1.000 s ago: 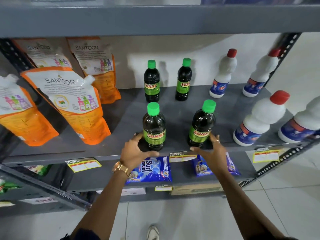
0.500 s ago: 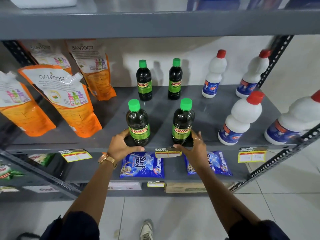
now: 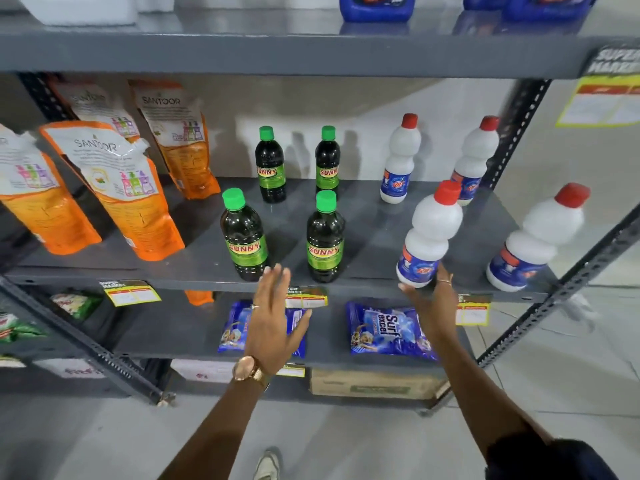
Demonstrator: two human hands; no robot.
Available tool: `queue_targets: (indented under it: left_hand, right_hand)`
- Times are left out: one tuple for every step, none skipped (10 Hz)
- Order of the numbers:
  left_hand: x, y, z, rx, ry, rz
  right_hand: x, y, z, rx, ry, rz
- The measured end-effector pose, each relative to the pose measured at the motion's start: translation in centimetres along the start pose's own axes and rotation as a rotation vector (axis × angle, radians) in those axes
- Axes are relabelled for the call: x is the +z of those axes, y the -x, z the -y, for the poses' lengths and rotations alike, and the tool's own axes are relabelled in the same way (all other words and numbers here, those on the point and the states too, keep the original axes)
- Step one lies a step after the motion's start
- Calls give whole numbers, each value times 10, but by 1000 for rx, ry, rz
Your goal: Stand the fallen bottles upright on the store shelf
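Reaching toward the front white cleaner bottle (image 3: 428,237) on the shelf (image 3: 374,223), the right hand (image 3: 429,299) is spread open at its base; the left hand (image 3: 273,317) hovers flat, empty, beside the front Sunny bottles (image 3: 325,237). Every bottle looks upright, so only straightening seems left.

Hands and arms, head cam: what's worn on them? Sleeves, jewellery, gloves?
No gloves; both hands are bare. The left hand has a thin ring on one finger and a gold-toned wristwatch with a round face and metal band. The right hand has a thin gold-coloured ring. Forearms are uncovered; a dark navy sleeve shows on the right upper arm at the frame's bottom edge. The left sleeve is out of view.
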State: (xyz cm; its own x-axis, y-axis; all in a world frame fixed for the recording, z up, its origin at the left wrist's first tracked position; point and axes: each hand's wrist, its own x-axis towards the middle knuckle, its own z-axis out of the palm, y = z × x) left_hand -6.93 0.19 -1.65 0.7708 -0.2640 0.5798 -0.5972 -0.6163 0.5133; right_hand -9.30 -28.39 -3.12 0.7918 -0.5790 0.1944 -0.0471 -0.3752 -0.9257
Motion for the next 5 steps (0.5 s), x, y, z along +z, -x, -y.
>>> queue_targets:
  left_hand:
    - [2,-18,-11,108,-1,-4]
    - [6,-42,-23,246,-12,-18]
    - [6,-64,-43,333,-27,-32]
    - [2,-94,-65,423,-54,-47]
    - [-9,-122,-91,539,-132,-34]
  right_hand:
    - [7,4,-9,38,24,-10]
    - [9,3,-19,55,50,2]
    - [8,6,-10,19,107,1]
    - [7,3,-10,-5,77,40]
    - [0,3,-9,4,-23,26]
